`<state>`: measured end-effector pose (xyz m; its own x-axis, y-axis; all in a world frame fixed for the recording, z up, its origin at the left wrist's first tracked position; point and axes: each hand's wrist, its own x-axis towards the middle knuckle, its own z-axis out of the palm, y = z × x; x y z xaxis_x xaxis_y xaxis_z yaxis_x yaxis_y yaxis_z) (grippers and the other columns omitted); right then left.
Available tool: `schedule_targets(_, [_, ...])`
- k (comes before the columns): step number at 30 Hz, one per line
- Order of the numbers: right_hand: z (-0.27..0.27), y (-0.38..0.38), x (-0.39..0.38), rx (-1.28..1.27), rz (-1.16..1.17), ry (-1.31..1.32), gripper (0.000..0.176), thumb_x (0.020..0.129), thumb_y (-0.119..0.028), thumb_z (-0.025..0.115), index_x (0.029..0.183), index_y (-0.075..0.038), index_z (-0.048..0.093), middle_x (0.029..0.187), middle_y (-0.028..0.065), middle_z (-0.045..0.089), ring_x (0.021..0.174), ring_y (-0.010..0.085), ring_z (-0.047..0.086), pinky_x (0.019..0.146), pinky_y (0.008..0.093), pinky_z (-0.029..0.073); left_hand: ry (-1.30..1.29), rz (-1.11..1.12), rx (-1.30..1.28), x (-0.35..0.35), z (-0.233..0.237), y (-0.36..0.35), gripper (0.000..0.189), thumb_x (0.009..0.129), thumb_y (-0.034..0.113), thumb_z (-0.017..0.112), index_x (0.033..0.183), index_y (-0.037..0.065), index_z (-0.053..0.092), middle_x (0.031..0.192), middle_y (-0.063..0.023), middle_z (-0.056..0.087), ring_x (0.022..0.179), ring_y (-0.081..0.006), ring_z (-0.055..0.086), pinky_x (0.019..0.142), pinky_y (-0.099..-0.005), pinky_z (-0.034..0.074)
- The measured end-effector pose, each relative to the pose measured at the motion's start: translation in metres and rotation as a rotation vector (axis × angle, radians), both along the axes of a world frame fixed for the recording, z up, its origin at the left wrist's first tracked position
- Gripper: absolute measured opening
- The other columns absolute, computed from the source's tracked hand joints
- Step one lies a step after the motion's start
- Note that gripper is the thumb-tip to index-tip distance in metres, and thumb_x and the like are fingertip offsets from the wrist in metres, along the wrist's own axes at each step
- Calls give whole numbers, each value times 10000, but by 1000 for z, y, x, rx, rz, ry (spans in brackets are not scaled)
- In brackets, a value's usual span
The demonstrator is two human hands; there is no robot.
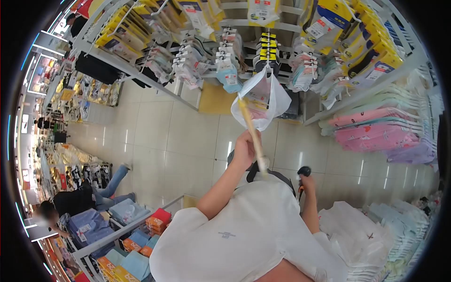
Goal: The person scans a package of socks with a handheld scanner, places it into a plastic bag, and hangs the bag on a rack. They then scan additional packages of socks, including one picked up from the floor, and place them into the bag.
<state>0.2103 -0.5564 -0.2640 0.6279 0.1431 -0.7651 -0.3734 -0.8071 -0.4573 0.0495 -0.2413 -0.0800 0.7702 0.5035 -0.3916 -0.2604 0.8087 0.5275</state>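
My left hand is closed round a long pale stick that points up toward the rack. The stick's upper end reaches the opening of a white plastic bag, which hangs by its handles in front of the sock rack and has pinkish items inside. Lower down on the right, my right hand is wrapped round a black device with a rounded head and an orange part near the grip.
Socks and yellow packages hang on the white rack ahead. Pink clothes hang at the right. Folded clothes and orange boxes lie at lower left, near a person. Tiled floor shows between displays.
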Motion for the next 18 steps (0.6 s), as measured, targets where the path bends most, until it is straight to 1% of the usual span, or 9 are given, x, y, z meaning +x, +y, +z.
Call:
schedule_targets(1, [-2, -2, -6, -33, 60, 87, 325, 746, -306, 650, 701, 14, 624, 598, 115, 586, 551, 216, 609, 506, 357, 468, -210, -64, -103, -2, 0, 1, 346, 881, 270, 464, 1078, -7, 534, 758, -41, 494, 597, -139, 463, 575, -256, 386])
schedule_targets(3, [5, 1, -25, -199, 203, 142, 396, 740, -346, 629, 786, 46, 659, 719, 188, 647, 667, 291, 656, 601, 395, 503, -630, -194, -302, -5, 1, 2, 425, 897, 374, 466, 1070, -9, 533, 683, -23, 414, 515, -112, 381, 502, -240, 329])
schedule_targets(6, [-164, -75, -32, -163, 738, -151, 479, 734, -378, 603, 871, 78, 658, 879, 267, 651, 856, 367, 651, 741, 418, 506, -604, -196, -388, -14, 7, -5, 572, 849, 524, 512, 1076, 0, 540, 683, -13, 403, 503, -95, 388, 500, -218, 326])
schedule_targets(10, [-101, -51, -34, -217, 616, -11, 545, 736, -416, 591, 937, 89, 641, 990, 298, 616, 983, 408, 596, 849, 431, 472, -633, -221, -373, -12, 17, -6, 537, 876, 484, 489, 1064, -17, 523, 686, -16, 384, 501, -92, 370, 493, -215, 316])
schedule_targets(12, [-28, -15, -32, -316, 529, 53, 551, 750, -426, 591, 968, 78, 638, 974, 285, 626, 968, 412, 601, 839, 434, 476, -619, -223, -379, -9, 19, -8, 485, 894, 437, 475, 1041, -24, 514, 682, -19, 383, 510, -97, 369, 494, -216, 314])
schedule_targets(14, [6, 6, -26, -298, 569, -119, 574, 772, -438, 586, 1034, 73, 614, 1016, 276, 618, 984, 415, 591, 859, 422, 470, -583, -223, -382, -7, 16, -11, 450, 896, 416, 474, 1024, -14, 516, 695, -24, 409, 526, -110, 389, 499, -220, 324])
schedule_targets(15, [20, 16, -24, -291, 583, -204, 587, 783, -444, 584, 1066, 70, 601, 1037, 272, 613, 992, 416, 586, 868, 416, 466, -412, -154, -282, -5, 17, -14, 418, 897, 391, 472, 1016, -8, 516, 707, -27, 425, 531, -118, 396, 502, -228, 328])
schedule_targets(17, [50, 41, -16, 55, 511, -429, 565, 859, -415, 558, 1105, 93, 566, 1080, 288, 594, 1018, 383, 591, 855, 391, 473, -74, -23, -78, -1, 21, -20, 355, 898, 341, 470, 1001, 4, 516, 731, -34, 458, 542, -136, 411, 506, -242, 337])
schedule_targets(18, [83, 61, -13, 252, 409, -336, 532, 874, -384, 559, 1133, 81, 547, 1101, 251, 597, 1032, 332, 588, 881, 368, 459, 76, -52, 72, -4, 18, -18, 249, 895, 235, 465, 995, 12, 511, 817, -52, 528, 644, -166, 504, 597, -270, 415])
